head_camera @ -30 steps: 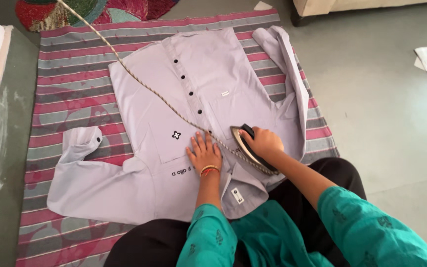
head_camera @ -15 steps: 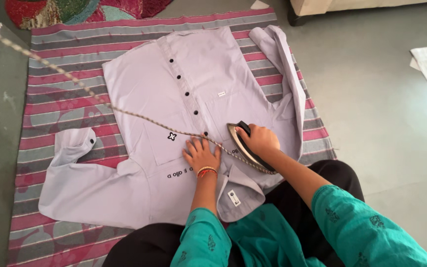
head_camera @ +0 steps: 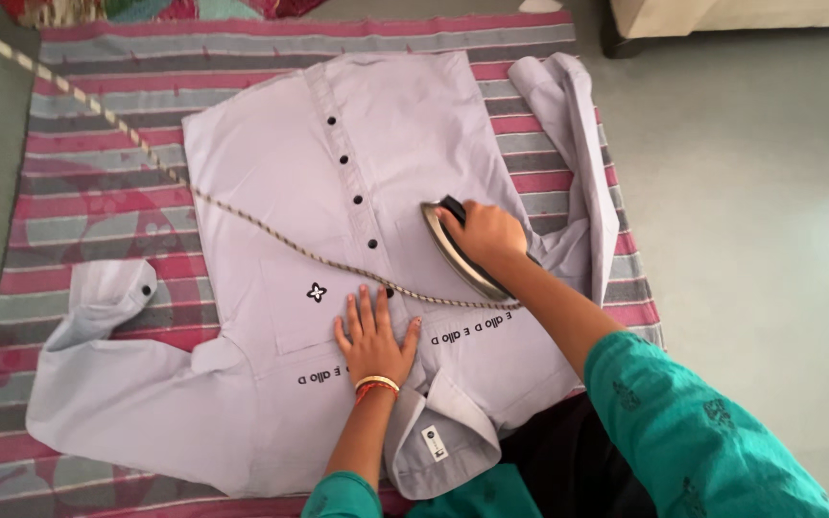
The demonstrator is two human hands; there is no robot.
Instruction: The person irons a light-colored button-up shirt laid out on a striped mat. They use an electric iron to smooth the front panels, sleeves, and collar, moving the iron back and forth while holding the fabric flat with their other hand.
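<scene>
The iron (head_camera: 461,251) has slid up the shirt (head_camera: 271,182), towards twelve o'clock. Her right hand (head_camera: 487,235) is clamped round its dark handle; the left hand (head_camera: 372,333) lies flat, fingers spread, at seven o'clock from it. The smooth lilac cloth, black-buttoned, lies on a striped woven mat (head_camera: 98,144), crossed by a braided cord (head_camera: 242,219).

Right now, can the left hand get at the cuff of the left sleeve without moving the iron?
Probably yes. The left hand lies flat on the shirt, and only bare shirt fabric lies between it and the cuff. The cord runs farther up, and the right hand holds the iron on the other side.
</scene>
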